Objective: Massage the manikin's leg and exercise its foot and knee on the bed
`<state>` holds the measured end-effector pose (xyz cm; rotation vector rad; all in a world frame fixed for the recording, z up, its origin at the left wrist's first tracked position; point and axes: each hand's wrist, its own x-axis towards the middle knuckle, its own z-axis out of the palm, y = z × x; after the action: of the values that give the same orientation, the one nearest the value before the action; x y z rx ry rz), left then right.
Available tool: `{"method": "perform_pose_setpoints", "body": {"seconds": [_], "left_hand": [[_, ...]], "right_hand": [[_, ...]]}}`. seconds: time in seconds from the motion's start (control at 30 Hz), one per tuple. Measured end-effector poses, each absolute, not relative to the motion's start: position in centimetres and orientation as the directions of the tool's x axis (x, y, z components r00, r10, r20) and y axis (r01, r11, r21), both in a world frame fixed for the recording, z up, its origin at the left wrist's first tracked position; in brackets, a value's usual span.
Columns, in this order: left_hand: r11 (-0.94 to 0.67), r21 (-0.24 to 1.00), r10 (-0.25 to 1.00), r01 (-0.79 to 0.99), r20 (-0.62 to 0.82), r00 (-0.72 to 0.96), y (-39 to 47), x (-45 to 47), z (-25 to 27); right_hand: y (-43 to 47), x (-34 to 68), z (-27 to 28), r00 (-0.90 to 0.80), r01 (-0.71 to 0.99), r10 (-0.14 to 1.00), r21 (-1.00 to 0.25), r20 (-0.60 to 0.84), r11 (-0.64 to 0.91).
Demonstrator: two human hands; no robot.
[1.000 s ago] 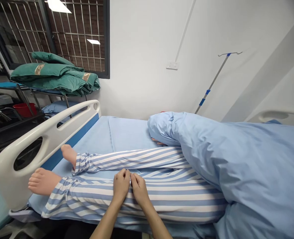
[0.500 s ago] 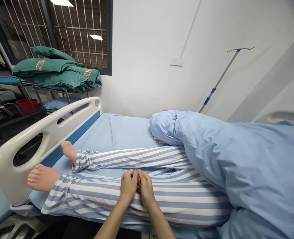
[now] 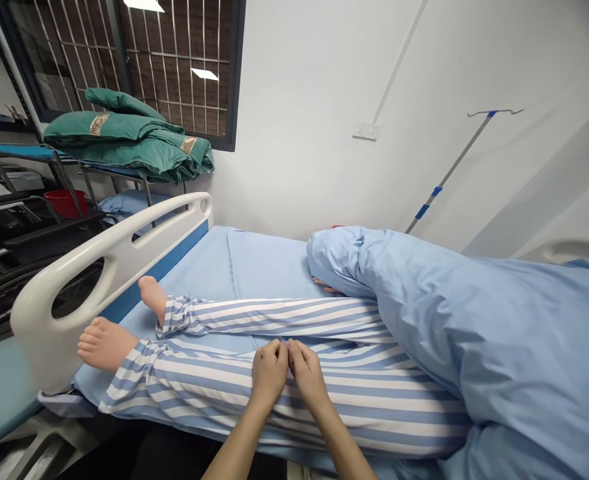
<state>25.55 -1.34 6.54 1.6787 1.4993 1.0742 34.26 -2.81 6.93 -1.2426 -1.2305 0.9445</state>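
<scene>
Side by side above the near leg, my left hand point(image 3: 270, 368) and my right hand point(image 3: 305, 373) are closed, fingers curled and fingertips meeting; no object shows in them. Beneath them are blue-and-white striped trousers point(image 3: 374, 417) on the legs of what looks like a care manikin. Its two bare feet point(image 3: 105, 345) point toward the bed's end board. A light blue quilt point(image 3: 439, 320) is folded back over the body on the right. Fingertips of the manikin's hand point(image 3: 326, 285) poke out from under the quilt's edge.
The bed's pale end board point(image 3: 54, 293) rises at left, beyond it a wheelchair point(image 3: 19, 247) and a red bucket point(image 3: 67, 202). Green folded bedding point(image 3: 129, 143) lies on a rack below the barred window. An IV pole point(image 3: 449, 175) leans behind the bed, near the wall socket point(image 3: 367, 131).
The view has turned slightly left, so the bed and room sit further right in the picture. My hands stay closed together over the leg; nothing on the bed has visibly moved.
</scene>
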Motion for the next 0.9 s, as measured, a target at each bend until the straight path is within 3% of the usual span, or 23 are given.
{"method": "perform_pose_setpoints", "body": {"seconds": [0.2, 0.5, 0.73, 0.8, 0.9], "left_hand": [[-0.149, 0.849, 0.987, 0.507, 0.162, 0.017, -1.6, 25.7, 6.6], [-0.153, 0.868, 0.987, 0.473, 0.16, 0.025, -1.2, 26.2, 6.6], [-0.115, 0.993, 0.993, 0.04, 0.115, 0.006, -1.6, 28.4, 9.2], [-0.111, 0.989, 0.994, 0.096, 0.112, -0.004, -1.8, 28.7, 8.6], [-0.125, 0.94, 0.992, 0.318, 0.128, 0.011, -1.9, 28.5, 7.0]], "right_hand": [[-3.6, 35.3, 6.3, 0.123, 0.257, 0.966, -0.947, 0.228, 0.19], [-3.6, 35.6, 5.5, 0.189, 0.125, 0.962, -0.977, 0.195, 0.174], [-3.6, 35.8, 5.9, 0.223, 0.042, 0.952, -0.977, 0.211, 0.207], [-3.6, 35.9, 5.9, 0.251, 0.019, 0.948, -0.98, 0.195, 0.197], [-3.6, 35.9, 5.9, 0.289, -0.002, 0.943, -0.985, 0.167, 0.175]]}}
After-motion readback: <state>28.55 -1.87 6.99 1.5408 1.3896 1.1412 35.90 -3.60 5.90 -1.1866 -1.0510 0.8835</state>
